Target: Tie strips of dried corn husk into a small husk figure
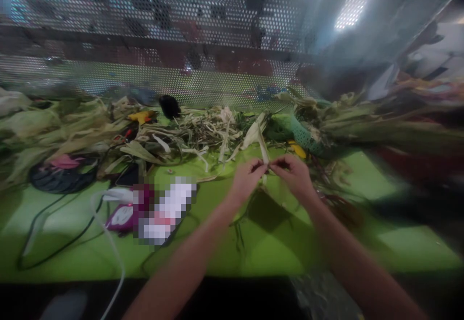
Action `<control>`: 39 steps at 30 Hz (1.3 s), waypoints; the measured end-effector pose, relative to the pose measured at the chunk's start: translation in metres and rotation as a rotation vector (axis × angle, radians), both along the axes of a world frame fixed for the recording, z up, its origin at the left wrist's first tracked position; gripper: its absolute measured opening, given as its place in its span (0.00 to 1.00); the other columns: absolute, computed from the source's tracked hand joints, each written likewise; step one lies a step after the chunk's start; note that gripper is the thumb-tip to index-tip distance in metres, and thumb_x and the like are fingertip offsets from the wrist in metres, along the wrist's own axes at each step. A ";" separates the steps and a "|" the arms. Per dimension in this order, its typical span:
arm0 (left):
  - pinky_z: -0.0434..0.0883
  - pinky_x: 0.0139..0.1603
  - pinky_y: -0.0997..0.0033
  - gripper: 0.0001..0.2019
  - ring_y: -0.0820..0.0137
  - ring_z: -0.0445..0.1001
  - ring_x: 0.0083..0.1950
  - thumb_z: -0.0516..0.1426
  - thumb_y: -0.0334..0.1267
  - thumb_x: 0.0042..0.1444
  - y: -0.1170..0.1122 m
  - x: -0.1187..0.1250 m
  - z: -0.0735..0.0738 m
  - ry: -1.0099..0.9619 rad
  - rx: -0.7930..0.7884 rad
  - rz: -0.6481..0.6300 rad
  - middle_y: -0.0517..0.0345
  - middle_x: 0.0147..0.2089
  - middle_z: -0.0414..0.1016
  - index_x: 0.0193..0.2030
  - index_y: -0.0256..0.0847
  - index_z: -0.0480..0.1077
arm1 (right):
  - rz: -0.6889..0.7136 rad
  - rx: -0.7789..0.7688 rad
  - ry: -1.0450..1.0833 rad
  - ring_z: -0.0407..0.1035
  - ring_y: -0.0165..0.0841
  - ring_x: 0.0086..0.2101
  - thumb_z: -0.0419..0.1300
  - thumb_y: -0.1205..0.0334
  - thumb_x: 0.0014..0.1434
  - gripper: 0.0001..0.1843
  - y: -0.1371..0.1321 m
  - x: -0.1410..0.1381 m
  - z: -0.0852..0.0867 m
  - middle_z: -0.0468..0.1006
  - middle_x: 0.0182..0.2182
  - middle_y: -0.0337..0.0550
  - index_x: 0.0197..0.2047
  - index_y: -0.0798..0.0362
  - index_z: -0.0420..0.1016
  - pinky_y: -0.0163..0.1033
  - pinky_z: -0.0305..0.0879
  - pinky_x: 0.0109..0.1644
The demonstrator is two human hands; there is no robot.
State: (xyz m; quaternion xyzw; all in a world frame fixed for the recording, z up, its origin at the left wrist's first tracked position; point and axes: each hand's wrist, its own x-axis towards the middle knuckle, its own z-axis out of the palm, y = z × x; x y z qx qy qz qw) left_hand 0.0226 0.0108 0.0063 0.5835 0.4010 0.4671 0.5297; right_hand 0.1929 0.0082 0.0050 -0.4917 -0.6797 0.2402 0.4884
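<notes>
Both my hands pinch the lower end of a pale dried corn husk (261, 141), which stands upright and fans out at its top. My left hand (250, 176) has thumb and fingers pressed together on its left side. From the right, my right hand (293, 174) meets it with fingertips closed on the same end. A short pale piece hangs just below the fingertips. Behind the hands lies a heap of loose husk strips (213, 126). The exact grip of the fingertips is too small and blurred to make out.
A green perforated basket (306, 134) with long husks stands at the right. Leafy husks (43, 126) pile up at the left. On the green table (206, 252) lie a purple device (121, 217), a white cable (114, 247) and a black round object (63, 177). A perforated metal panel (217, 30) rises behind.
</notes>
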 end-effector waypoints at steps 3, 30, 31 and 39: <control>0.58 0.34 0.71 0.11 0.73 0.62 0.31 0.59 0.44 0.54 -0.001 -0.001 0.000 0.091 0.062 -0.006 0.63 0.27 0.66 0.28 0.39 0.67 | -0.004 -0.090 0.066 0.69 0.30 0.29 0.66 0.60 0.54 0.06 0.001 0.000 -0.003 0.76 0.27 0.37 0.32 0.53 0.76 0.36 0.65 0.35; 0.65 0.38 0.70 0.08 0.71 0.69 0.32 0.59 0.40 0.54 0.004 -0.001 -0.003 0.051 0.009 0.075 0.58 0.29 0.73 0.29 0.39 0.73 | 0.060 -0.302 0.287 0.66 0.29 0.27 0.71 0.51 0.45 0.17 0.004 -0.007 -0.003 0.73 0.25 0.37 0.30 0.53 0.73 0.36 0.64 0.32; 0.66 0.39 0.69 0.08 0.70 0.70 0.33 0.60 0.41 0.53 0.004 -0.001 -0.003 0.017 -0.026 0.068 0.57 0.30 0.75 0.30 0.38 0.73 | 0.042 -0.303 0.294 0.65 0.29 0.26 0.71 0.51 0.45 0.17 0.003 -0.007 -0.002 0.72 0.24 0.36 0.29 0.53 0.73 0.36 0.63 0.31; 0.69 0.47 0.66 0.09 0.70 0.73 0.37 0.65 0.37 0.46 0.004 0.006 -0.010 -0.202 -0.142 0.122 0.55 0.34 0.77 0.34 0.37 0.75 | 0.009 -0.346 0.542 0.64 0.28 0.24 0.71 0.52 0.45 0.16 -0.003 -0.018 -0.002 0.70 0.22 0.35 0.26 0.52 0.71 0.36 0.63 0.32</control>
